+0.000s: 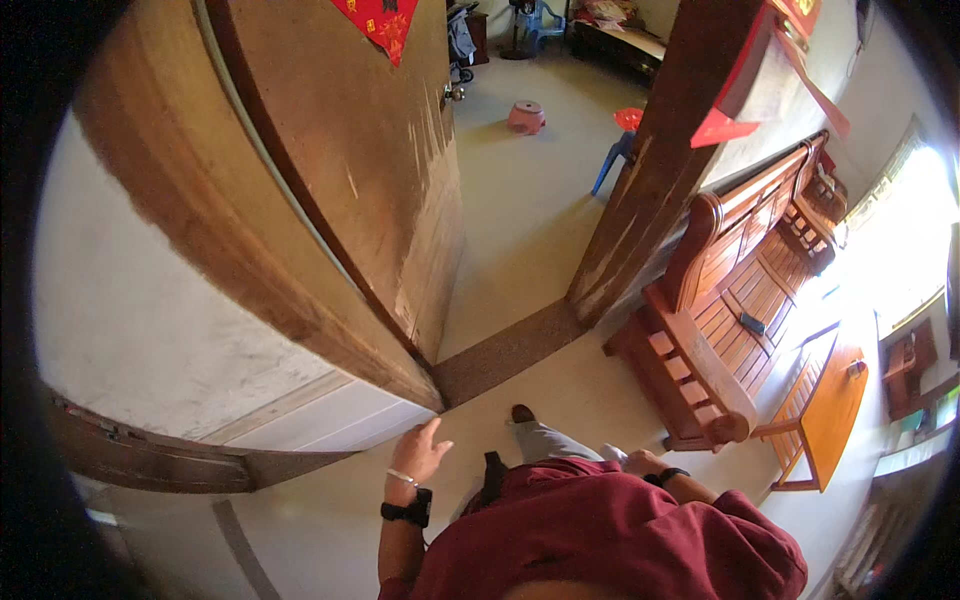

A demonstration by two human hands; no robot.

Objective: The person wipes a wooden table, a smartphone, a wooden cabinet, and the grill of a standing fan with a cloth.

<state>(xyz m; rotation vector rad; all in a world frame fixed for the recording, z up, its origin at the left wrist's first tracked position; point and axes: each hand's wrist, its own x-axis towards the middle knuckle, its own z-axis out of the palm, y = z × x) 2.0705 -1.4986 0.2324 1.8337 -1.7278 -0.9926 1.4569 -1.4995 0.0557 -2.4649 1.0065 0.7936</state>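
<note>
A person in a red top steps toward a doorway, left hand (pixel 420 452) raised with fingers spread and holding nothing, just short of the open wooden door (pixel 350 170) that swings up and ahead of it. The right hand (pixel 640 463) hangs low at the hip; whether it is closed on the pale thing beside it cannot be told. The door already stands wide; the threshold (pixel 505 352) ahead of the leading foot is not yet crossed. Right of the right hand sit a wooden bench (pixel 740 290) and a small orange table (pixel 830 410). No open container shows; beyond the doorway, a pink stool (pixel 526 117) stands on the floor.
</note>
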